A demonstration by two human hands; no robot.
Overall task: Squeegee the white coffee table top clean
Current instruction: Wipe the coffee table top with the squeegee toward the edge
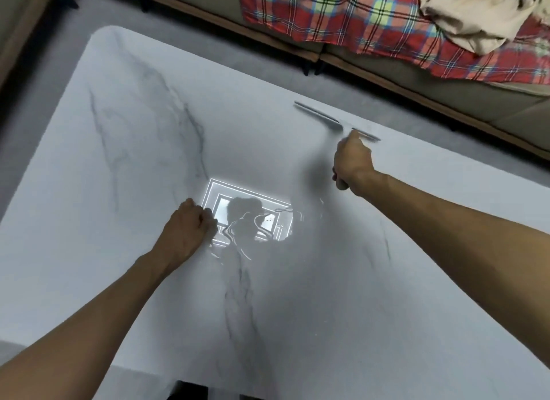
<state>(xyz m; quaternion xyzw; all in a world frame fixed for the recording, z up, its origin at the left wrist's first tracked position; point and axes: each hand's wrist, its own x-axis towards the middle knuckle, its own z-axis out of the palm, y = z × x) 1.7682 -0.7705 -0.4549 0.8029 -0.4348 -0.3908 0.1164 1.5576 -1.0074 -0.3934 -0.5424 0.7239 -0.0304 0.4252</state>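
The white marble-patterned coffee table top (125, 167) fills most of the view, with grey veins and a bright ceiling-light reflection at its middle. My right hand (352, 161) grips the handle of a grey squeegee (321, 113), whose long blade lies near the table's far edge, blurred. My left hand (190, 230) rests as a closed fist on the table beside the reflection, holding nothing. Wet streaks (238, 250) show around the reflection.
A sofa (446, 81) runs along the far side, covered by a red plaid blanket (342, 15) with a beige cloth (476, 12) on it. Grey carpet (190, 33) lies between sofa and table. The table's near edge sits at the bottom.
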